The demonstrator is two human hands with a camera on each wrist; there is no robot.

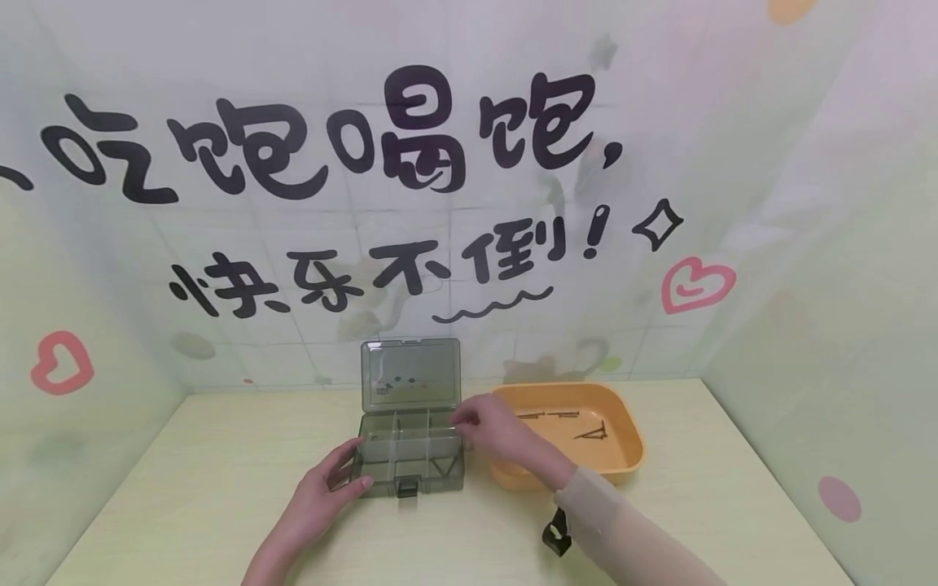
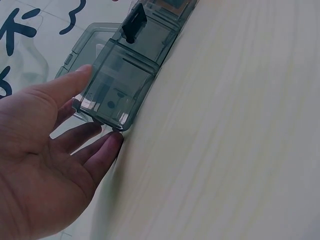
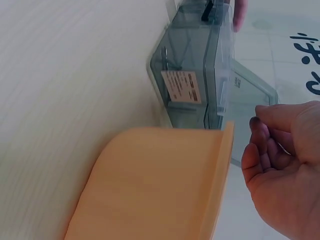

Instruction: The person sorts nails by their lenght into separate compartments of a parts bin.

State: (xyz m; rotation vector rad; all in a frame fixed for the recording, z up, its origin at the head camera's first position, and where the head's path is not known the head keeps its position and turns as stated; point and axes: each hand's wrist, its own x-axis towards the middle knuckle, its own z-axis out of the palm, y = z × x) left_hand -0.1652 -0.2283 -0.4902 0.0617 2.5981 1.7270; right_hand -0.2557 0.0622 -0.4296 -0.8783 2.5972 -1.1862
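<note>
A grey see-through compartment box stands on the table with its lid raised at the back. My left hand holds the box's left end, thumb at the front and fingers along the side. Over the box's back right compartment is my right hand. Its thumb and forefinger are pinched together, with a small dark tip between them that looks like a screw; most of it is hidden. Dark screws lie in the front right compartment. More screws lie in the orange tray.
The tray stands just right of the box, under my right forearm. A pale wood-look table carries both. Behind them rises a wall with black lettering. A black strap piece hangs by my right sleeve.
</note>
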